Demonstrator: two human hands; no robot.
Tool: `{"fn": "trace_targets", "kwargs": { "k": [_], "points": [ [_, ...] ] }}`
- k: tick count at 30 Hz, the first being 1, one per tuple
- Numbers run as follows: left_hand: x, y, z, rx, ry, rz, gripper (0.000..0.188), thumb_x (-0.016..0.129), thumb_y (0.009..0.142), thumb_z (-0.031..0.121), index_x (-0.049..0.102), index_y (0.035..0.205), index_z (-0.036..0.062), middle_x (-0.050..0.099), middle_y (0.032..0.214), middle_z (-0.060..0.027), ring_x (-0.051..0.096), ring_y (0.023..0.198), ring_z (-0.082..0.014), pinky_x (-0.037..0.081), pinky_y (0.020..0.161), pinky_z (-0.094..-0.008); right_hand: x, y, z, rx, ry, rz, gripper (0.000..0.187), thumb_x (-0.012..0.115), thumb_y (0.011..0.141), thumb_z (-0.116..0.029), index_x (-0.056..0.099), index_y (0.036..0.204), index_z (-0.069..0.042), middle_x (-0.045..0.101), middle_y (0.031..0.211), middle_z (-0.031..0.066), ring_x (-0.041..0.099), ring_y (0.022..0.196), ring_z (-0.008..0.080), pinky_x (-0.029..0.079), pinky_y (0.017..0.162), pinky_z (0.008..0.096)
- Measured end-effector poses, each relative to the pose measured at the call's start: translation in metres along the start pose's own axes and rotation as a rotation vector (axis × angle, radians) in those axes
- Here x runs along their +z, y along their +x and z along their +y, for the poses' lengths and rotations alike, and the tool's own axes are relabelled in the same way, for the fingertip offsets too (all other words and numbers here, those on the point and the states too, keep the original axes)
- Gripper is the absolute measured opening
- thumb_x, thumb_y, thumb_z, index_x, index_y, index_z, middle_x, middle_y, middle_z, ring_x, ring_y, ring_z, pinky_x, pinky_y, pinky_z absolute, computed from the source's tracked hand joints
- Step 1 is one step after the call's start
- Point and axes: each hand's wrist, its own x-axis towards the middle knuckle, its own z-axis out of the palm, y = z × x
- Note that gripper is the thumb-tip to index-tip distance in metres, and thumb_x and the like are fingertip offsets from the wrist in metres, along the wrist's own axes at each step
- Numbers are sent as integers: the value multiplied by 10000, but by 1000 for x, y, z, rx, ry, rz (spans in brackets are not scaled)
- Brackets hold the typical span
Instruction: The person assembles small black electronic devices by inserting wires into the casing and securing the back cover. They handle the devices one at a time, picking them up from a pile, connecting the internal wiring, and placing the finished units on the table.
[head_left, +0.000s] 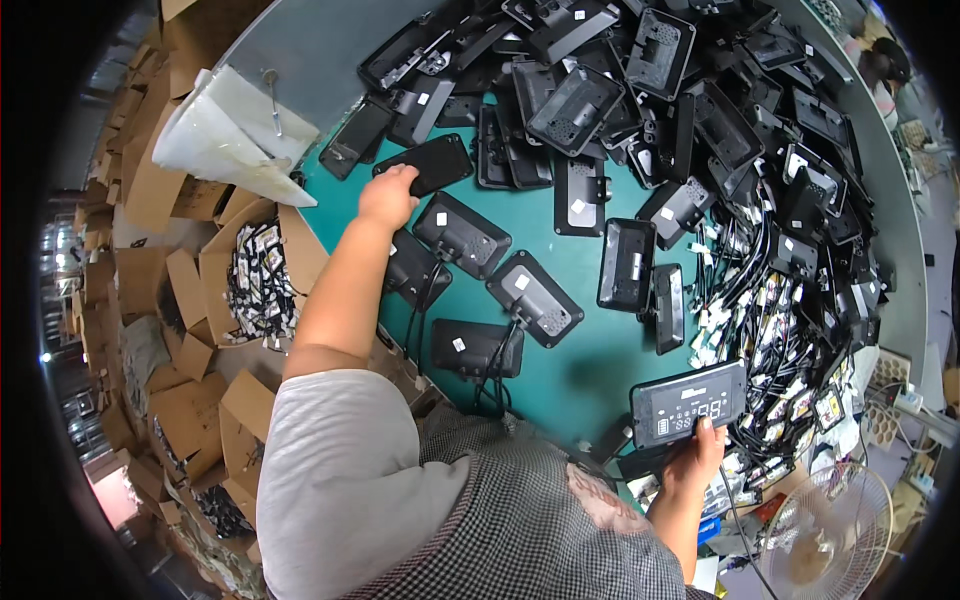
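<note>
My right hand [697, 458] grips a black display unit [688, 402] by its lower edge, thumb on the front. White digits and symbols show on its dark face. Far out to the left, my left hand [390, 197] has its fingers closed on the near left edge of a flat black display unit [442, 162]. Just nearer lie several black units with white labels, back side up, among them a housing [462, 234] and another housing [535, 298]. Cables run from some of them toward me.
A heap of black housings [575, 110] fills the table's far side. Bundled cables with white connectors [745, 290] pile up at the right, above a fan [828, 525]. Cardboard boxes [190, 425] stand left of the green tabletop [590, 375]; white plastic sheeting [225, 130] hangs at the far left edge.
</note>
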Motion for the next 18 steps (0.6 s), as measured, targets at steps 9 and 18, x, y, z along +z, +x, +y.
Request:
{"fn": "trace_targets", "kwargs": {
  "k": [9,18],
  "points": [
    [-30,-46,24,-63,-967,199,165,670,868,178,621,964,53,666,938,-50,632,813,-195,492,717,-349,-21,-25,-2,0,-31,-17,387,609,886,-141,499,1253,-84,614,1059,58,630,830,155,522,577,255],
    [-101,-192,177,241,-1951,-643,285,544,929,67,541,1201,-21,639,1047,-49,637,941,-133,546,832,-277,-40,-55,7,71,-34,14,348,548,908,-77,452,1240,-43,617,1107,131,675,924,252,618,691,364]
  ]
}}
